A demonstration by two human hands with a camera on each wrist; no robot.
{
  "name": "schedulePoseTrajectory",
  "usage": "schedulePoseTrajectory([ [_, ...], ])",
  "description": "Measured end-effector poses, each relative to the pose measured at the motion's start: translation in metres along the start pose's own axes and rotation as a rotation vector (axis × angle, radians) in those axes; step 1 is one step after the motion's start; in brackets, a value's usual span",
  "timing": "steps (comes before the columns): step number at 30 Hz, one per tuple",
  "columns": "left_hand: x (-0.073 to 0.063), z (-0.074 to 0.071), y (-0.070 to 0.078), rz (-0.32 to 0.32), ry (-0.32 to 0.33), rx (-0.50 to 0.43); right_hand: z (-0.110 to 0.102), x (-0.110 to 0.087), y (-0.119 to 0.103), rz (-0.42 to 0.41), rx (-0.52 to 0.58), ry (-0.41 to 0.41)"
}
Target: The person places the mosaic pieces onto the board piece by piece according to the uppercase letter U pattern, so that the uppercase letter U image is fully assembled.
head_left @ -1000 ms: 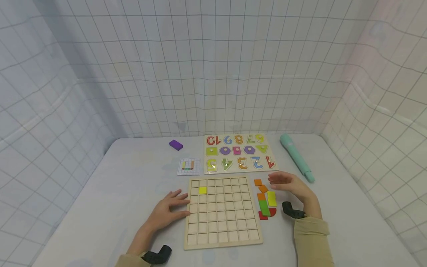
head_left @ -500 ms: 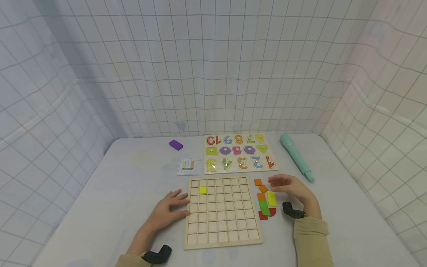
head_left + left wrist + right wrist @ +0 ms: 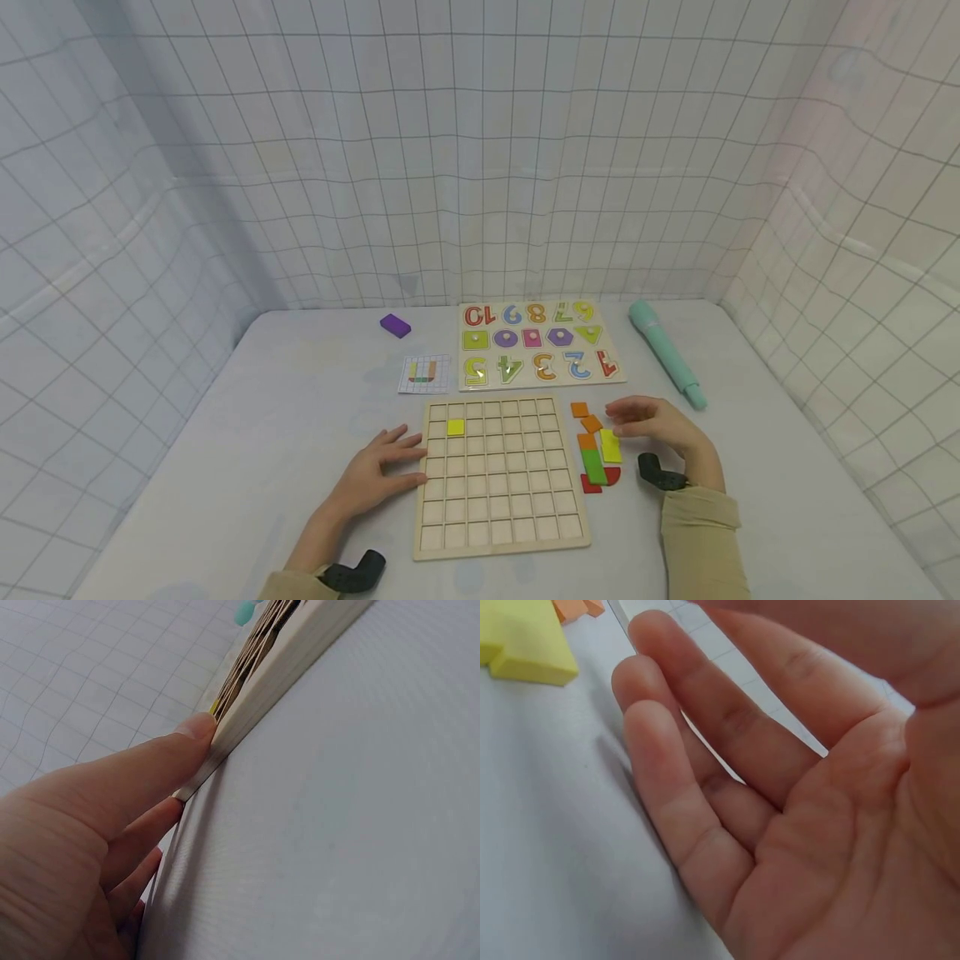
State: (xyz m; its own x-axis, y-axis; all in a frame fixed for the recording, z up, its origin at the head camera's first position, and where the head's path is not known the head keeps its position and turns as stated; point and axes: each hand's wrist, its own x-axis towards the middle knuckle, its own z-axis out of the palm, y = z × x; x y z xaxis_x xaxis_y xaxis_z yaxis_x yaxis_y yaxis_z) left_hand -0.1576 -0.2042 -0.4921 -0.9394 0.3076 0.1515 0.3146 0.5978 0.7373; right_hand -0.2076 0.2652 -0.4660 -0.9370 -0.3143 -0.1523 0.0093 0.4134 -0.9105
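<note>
My left hand (image 3: 375, 477) rests at the left edge of a wooden grid board (image 3: 502, 552). In the left wrist view its thumb and a finger touch the side of the board (image 3: 262, 690), fingers fairly straight. One yellow square (image 3: 456, 427) sits in a cell of the board's second row. Beside the pile to the right of the board, my right hand (image 3: 660, 423) has its fingers loosely bent, its thumb tip close to yellow tiles (image 3: 611, 447). Around these lie orange tiles (image 3: 591, 423), a green tile (image 3: 594, 467) and red pieces (image 3: 612, 476). The right wrist view hides the thumb tip.
Behind the grid board lies a number puzzle board (image 3: 540, 350). A pattern card (image 3: 424, 375) is left of it, with a purple block (image 3: 395, 326) farther back. A teal cylinder (image 3: 667, 354) lies at the right. Gridded curtains (image 3: 480, 167) surround the table.
My right hand has come slightly nearer the table's front, and its thumb tip is now closer to the yellow tiles. My left hand has stayed at the board.
</note>
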Motion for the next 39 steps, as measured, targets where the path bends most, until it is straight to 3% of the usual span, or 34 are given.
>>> schedulePoseTrajectory([
  [39, -0.0004, -0.0003, 0.0014, -0.004, 0.000, 0.001, -0.0014, 0.0010, 0.0060, -0.009, -0.063, -0.058],
])
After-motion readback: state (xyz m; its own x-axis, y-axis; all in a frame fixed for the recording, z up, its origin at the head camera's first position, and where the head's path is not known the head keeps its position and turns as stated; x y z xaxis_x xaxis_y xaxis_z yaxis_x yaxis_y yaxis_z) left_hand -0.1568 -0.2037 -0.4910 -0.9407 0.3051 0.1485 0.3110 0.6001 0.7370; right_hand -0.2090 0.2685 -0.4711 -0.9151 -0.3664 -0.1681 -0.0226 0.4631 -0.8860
